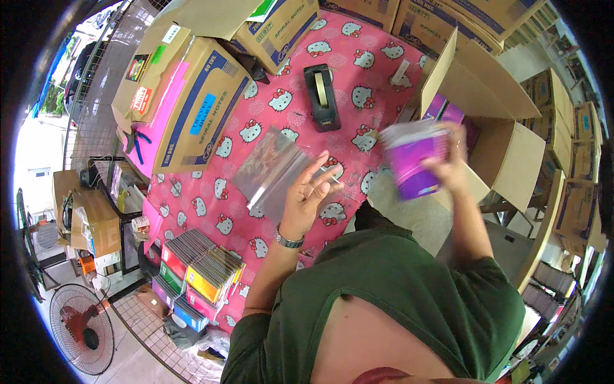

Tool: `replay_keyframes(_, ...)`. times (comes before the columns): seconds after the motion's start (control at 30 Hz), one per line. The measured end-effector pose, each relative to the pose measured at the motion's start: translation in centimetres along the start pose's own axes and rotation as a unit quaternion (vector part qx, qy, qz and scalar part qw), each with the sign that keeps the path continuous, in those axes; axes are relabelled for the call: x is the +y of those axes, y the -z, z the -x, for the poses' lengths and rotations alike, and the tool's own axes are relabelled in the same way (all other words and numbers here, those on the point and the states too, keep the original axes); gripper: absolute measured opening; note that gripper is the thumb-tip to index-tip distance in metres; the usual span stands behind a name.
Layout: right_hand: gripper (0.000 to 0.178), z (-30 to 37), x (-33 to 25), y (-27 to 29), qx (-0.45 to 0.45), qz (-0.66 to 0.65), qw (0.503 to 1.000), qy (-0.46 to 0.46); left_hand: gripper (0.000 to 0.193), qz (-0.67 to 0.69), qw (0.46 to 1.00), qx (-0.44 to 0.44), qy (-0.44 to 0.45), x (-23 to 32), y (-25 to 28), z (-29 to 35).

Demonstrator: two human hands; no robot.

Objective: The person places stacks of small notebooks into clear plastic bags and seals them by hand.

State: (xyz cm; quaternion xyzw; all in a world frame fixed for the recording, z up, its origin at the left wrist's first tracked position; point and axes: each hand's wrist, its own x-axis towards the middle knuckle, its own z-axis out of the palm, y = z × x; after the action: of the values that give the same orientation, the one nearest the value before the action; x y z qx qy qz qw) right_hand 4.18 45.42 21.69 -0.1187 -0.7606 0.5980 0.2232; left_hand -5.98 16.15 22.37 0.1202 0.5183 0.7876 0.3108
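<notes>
My right hand is closed around a stack of purple notebooks, blurred by motion, at the near left side of an open carton. More purple covers show inside that carton. Over the pink table cover, my left hand has its fingers apart, beside clear plastic bags lying flat. A small pale spot shows by its fingers, too small to make out. Beyond the bags stands a black tape dispenser with a roll in it.
Spiral notebooks with several cover colours are stacked at the near left. A closed carton stands at the left with pliers by it. More cartons line the back and right. A fan stands lower left.
</notes>
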Motion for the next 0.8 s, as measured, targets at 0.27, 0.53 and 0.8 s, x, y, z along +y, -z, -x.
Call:
replay_keyframes(0.27,0.087,-10.0,18.0,13.9,0.318,0.212,0.882,-0.275,0.029,-0.119,0.979,0.136,0.095,-4.4,9.9,3.2)
replay_keyframes(0.53,0.075,-13.1,35.5,24.2,-0.066,0.181,0.852,-0.487,0.022,-0.062,0.910,0.411,0.012,-1.6,21.3,15.8)
replay_keyframes(0.8,0.026,-11.3,3.5,-8.7,0.296,0.153,0.927,0.174,0.012,-0.227,0.552,0.769,-0.229,9.8,36.4,40.2)
